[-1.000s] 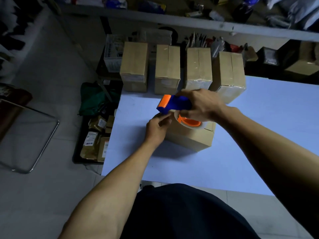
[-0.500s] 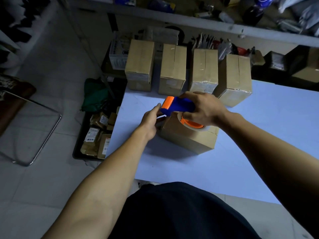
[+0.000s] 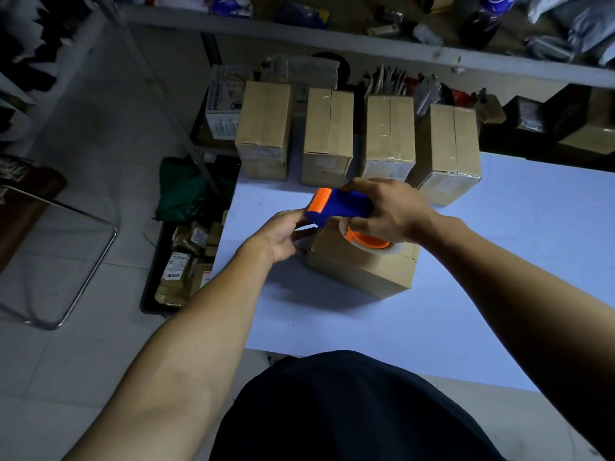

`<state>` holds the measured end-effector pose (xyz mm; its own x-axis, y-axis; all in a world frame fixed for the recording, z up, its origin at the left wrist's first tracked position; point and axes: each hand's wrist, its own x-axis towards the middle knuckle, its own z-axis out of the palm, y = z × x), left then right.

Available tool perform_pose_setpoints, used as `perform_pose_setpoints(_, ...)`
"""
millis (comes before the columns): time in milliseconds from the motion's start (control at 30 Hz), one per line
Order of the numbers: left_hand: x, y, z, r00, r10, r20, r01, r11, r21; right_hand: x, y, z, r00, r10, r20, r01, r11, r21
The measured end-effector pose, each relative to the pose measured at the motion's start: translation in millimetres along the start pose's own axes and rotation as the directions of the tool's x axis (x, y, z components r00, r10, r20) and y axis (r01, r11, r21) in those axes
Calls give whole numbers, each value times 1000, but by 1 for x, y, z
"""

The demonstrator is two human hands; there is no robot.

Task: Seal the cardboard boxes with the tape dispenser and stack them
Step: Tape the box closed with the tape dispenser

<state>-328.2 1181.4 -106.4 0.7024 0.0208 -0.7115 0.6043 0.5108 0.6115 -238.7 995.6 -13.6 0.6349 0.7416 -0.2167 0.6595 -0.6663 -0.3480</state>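
Five cardboard boxes sit on the pale worktop [image 3: 499,277], and we read the scene from left to right. Off the worktop's left edge we see a metal chair frame [image 3: 83,277] on the tiled floor, then a dark tray of packets [image 3: 186,271] and a green bag [image 3: 181,191] just beside that edge. Our left hand [image 3: 283,237] comes next: its fingers are curled toward the left end of the tape dispenser [image 3: 339,206] and appear to pinch the tape end there, though the contact itself is too small for us to confirm. The dispenser, blue with an orange front, is held above the near box [image 3: 362,271], which lies near the middle of the worktop, closer to its left edge. The orange-cored tape roll [image 3: 369,242] hangs under the dispenser and rests on or just above the box top; we cannot tell which. Our right hand [image 3: 389,207] grips the dispenser body, fingers wrapped round it and pressed together. Along the worktop's far edge stand four sealed boxes in a row: first box [image 3: 264,128], second box [image 3: 327,134], third box [image 3: 387,134] and fourth box [image 3: 447,151], set apart by narrow gaps. Behind them we see a shelf [image 3: 332,38] carrying mixed clutter.
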Motion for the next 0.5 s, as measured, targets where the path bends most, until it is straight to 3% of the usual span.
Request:
perform_pose_setpoints(133, 1, 4, -4, 1000, -1, 10, 1, 997, 73, 4, -1, -2, 999, -18, 48, 21, 998, -58)
perform_pose_setpoints(333, 1, 6, -3, 991, 126, -48, -95, 902, 421, 13, -7, -4, 996, -39, 85, 52, 987, -151)
perform_pose_setpoints(500, 4, -1, -7, 968, 221, -122, -147, 885, 442, 16, -9, 0, 995, -68, 79, 82, 977, -199)
